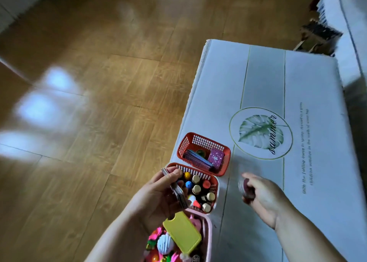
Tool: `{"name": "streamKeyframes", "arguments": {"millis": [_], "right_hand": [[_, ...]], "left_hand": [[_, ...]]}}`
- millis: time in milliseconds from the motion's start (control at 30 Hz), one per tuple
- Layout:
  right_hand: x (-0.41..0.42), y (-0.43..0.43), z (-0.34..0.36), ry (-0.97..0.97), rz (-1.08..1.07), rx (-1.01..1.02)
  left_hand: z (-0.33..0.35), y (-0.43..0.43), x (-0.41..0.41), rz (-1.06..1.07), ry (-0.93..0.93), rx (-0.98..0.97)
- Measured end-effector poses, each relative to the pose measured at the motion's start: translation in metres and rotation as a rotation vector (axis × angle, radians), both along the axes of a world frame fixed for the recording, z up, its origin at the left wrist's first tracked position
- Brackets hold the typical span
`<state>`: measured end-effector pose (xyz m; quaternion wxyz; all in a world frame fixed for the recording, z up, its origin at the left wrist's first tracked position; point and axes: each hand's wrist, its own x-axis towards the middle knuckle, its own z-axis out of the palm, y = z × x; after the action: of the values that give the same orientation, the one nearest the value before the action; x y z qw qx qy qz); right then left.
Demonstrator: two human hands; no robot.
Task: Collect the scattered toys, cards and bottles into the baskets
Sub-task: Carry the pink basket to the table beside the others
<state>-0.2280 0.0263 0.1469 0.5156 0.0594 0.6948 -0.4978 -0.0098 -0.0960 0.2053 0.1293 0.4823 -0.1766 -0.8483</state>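
over the bottle basket (pixel 216 183) the left hand (pixel 158 195) pinches a card stack (pixel 180 194); right hand (pixel 265 197) grips a red item (pixel 246 189).

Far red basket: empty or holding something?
Holding: a card stack and a purple box lie inside the far red basket.

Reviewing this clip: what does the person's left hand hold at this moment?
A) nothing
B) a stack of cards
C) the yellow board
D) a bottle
B: the left hand grips a stack of cards by its edges, held over the red basket that contains the bottles.
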Motion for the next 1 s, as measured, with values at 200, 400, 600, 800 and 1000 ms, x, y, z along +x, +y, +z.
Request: {"name": "streamKeyframes", "arguments": {"millis": [200, 400, 600, 800, 1000], "right_hand": [[0.003, -0.07, -0.078, 0.316, 0.113, 0.124], [-0.009, -0.144, -0.144, 0.654, 0.256, 0.208], [-0.018, -0.19, -0.195, 0.783, 0.561, 0.256], [-0.019, -0.199, -0.218, 0.793, 0.827, 0.355], [-0.022, -0.194, -0.219, 0.828, 1.071, 0.453]], "left_hand": [[-0.064, -0.058, 0.009, 0.001, -0.031, 0.002], [-0.117, -0.075, 0.006, 0.039, -0.073, -0.028], [-0.148, -0.07, 0.009, 0.052, -0.093, -0.049], [-0.167, -0.068, 0.013, 0.086, -0.105, -0.064], [-0.171, -0.067, -0.008, 0.123, -0.103, -0.053]]}}
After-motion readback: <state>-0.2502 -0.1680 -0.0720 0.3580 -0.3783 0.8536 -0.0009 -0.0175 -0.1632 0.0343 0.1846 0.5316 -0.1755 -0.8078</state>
